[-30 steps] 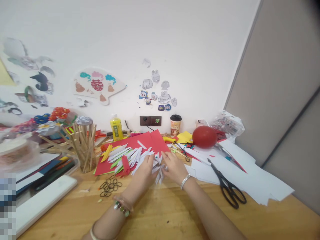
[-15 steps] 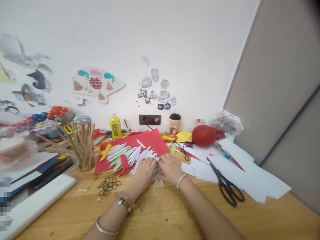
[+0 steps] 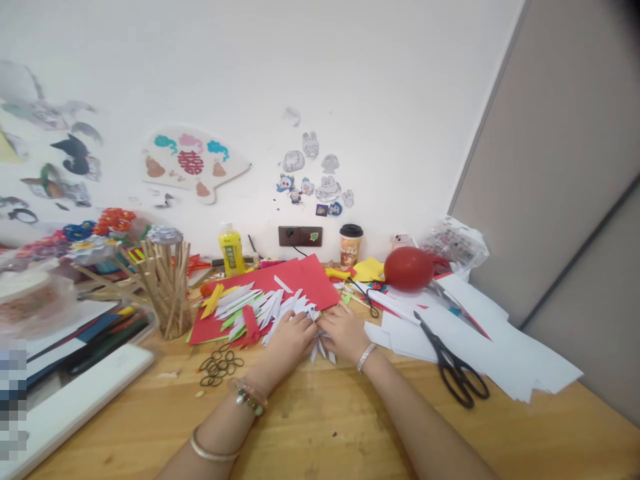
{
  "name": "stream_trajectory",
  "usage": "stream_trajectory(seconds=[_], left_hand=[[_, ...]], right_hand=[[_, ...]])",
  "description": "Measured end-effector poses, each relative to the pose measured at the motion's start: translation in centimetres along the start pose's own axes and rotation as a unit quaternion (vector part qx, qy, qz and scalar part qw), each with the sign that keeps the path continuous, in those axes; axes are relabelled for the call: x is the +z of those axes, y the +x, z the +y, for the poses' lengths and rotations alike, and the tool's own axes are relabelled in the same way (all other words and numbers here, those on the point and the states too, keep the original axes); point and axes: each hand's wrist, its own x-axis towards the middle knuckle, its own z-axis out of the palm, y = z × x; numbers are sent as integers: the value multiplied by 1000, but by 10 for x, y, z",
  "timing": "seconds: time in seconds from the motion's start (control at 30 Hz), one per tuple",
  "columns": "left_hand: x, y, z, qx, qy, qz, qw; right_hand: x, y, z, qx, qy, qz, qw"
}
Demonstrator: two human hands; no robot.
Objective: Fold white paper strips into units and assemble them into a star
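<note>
My left hand [image 3: 291,339] and my right hand [image 3: 344,333] meet at the middle of the table, fingers curled around a bundle of folded white paper pieces [image 3: 320,349]. Pointed ends of the bundle stick out below and above the fingers; the rest is hidden by my hands. Just beyond my left hand, more folded white paper strips [image 3: 270,308] lie in a heap with green ones and a folded red strip [image 3: 251,323]. They rest on red paper sheets [image 3: 305,279]. Black rubber bands [image 3: 220,365] lie in a cluster left of my left wrist.
Black scissors [image 3: 450,363] rest on white paper sheets [image 3: 505,353] at the right. Behind stand a red balloon [image 3: 409,269], a lidded paper cup [image 3: 351,247] and a yellow bottle [image 3: 231,251]. At left are a jar of wooden sticks [image 3: 167,293] and a long white box [image 3: 85,407].
The fingers of both hands have shifted slightly around the white paper bundle, and its lower points show more spread apart. The camera view has moved a little.
</note>
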Motion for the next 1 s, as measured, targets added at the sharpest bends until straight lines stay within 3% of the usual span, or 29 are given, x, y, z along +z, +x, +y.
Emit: stream_trajectory(seconds=[0.17,0.37,0.67,1.0], left_hand=[[-3,-2,0,2,-58,-14,998],[-1,-1,4,-34,-15,-38,999],[-14,-1,5,-53,-91,5,994],[-22,2,6,-51,-96,6,994]], right_hand=[[-1,0,2,-4,12,3,1000],[5,0,5,16,19,6,1000],[-14,1,-4,23,16,21,999],[-10,1,-2,27,57,68,996]])
